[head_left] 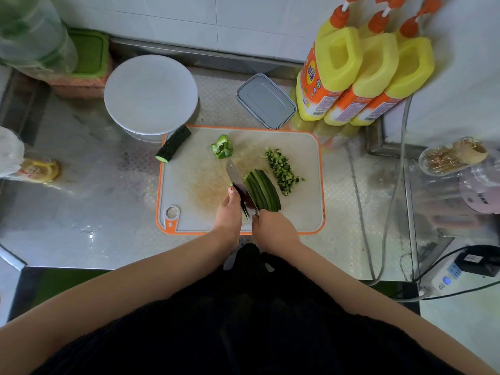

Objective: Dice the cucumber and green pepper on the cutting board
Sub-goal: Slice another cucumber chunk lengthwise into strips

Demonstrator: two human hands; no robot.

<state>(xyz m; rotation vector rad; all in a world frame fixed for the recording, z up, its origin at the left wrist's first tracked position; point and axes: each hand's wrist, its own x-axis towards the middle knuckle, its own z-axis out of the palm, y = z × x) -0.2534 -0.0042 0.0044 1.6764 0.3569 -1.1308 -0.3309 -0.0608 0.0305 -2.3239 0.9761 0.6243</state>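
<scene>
An orange-rimmed cutting board [189,212] lies on the steel counter. On it, a fanned stack of long cucumber slices [263,189] sits beside a pile of diced cucumber [282,171]. A green pepper piece [222,147] lies at the board's far side. An uncut cucumber chunk [173,144] rests across the board's far left corner. My left hand [229,212] grips a knife [234,173], thumb along the blade, which stands just left of the slices and parallel to them. My right hand [273,228] holds the near end of the slices with curled fingers.
A white bowl [150,93] stands behind the board at the left and a grey lidded box [266,100] behind it at the right. Three yellow bottles [359,77] line the right. Cables and a power strip [449,278] lie at the counter's right edge.
</scene>
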